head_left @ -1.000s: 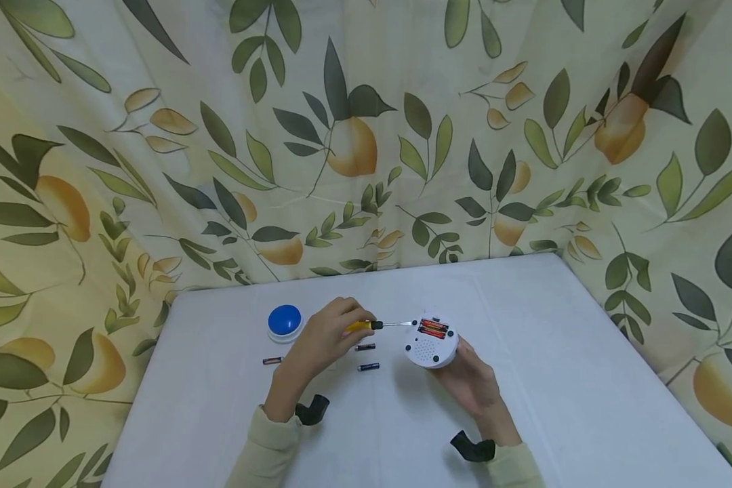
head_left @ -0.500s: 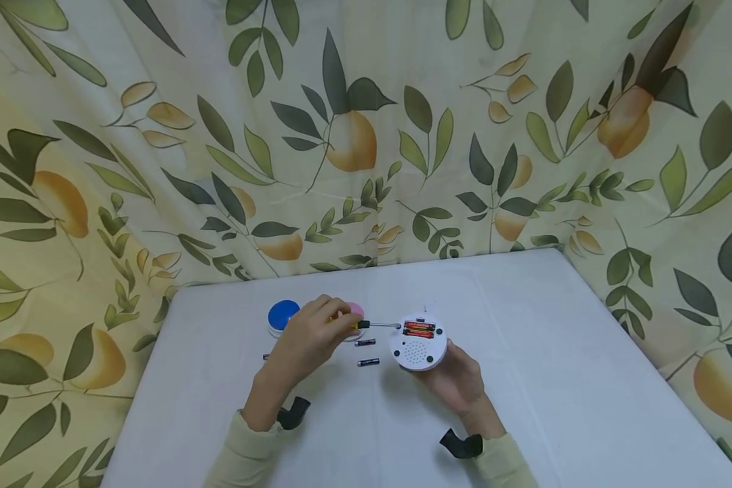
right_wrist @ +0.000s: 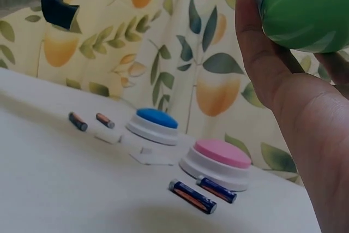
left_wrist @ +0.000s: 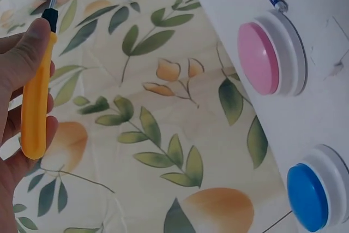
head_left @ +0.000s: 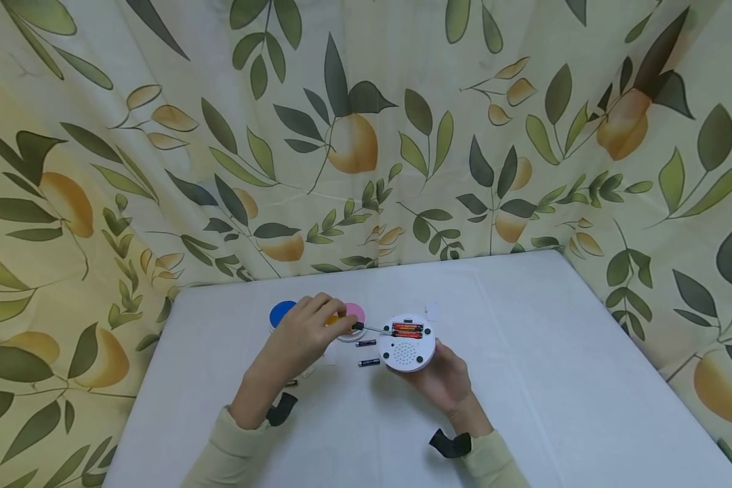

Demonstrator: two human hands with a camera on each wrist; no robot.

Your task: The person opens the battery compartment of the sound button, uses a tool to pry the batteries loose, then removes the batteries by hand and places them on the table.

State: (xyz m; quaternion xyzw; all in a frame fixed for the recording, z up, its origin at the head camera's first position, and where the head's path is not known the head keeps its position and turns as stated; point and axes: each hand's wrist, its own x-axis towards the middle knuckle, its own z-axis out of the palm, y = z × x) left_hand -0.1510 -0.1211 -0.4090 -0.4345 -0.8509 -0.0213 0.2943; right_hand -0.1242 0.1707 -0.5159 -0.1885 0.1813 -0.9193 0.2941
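Note:
My left hand (head_left: 305, 332) grips a yellow-handled screwdriver (left_wrist: 37, 102), thumb along the handle near its black collar. Its metal shaft reaches right to a round white push-button device (head_left: 406, 359), held in my right hand (head_left: 444, 381). The device's underside faces up, showing speaker holes, dark feet and an uncovered battery compartment with red-and-black batteries (head_left: 407, 331) inside. The screwdriver tip is at the compartment's left end; whether it touches a battery is too small to tell. From below, the right wrist view shows the device's green button (right_wrist: 305, 12) with my right fingers around the body.
On the white table (head_left: 524, 379) stand a blue-topped button (right_wrist: 157, 118) and a pink-topped button (right_wrist: 222, 154), partly behind my left hand in the head view. Several loose batteries (right_wrist: 193, 196) and small white pieces (right_wrist: 150, 159) lie near them. A patterned curtain (head_left: 366, 149) hangs behind.
Both hands have moved left with the device and screwdriver. The screwdriver tip has shifted from the device's rim to the left end of the battery compartment. The pink button has come into view.

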